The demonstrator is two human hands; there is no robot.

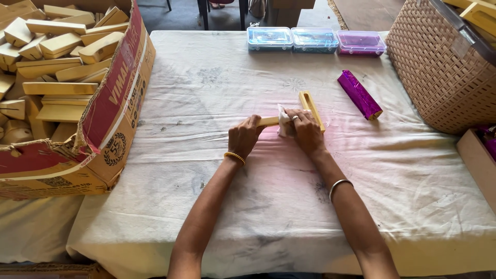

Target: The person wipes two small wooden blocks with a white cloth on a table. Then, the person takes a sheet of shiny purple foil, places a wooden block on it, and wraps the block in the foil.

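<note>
My left hand (244, 137) curls around one end of the pale yellow T-shaped wooden piece (311, 107), just short of the purple foil-wrapped bar (359, 94). My right hand (306, 130) presses a white cloth (283, 120) onto it, fingers closed. Its handle runs sideways, crossbar lengthwise away from me.

I see a matt, pale wooden piece (311, 106) and a white cloth wad (283, 122), perhaps paper. The bench (289, 206) wears stained cloth; the purple wrap (359, 94) shines glossy.

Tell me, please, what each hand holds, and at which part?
The left hand grips the near end of a long yellow wooden piece lying on the table. The right hand presses a small white cloth against its middle.
</note>
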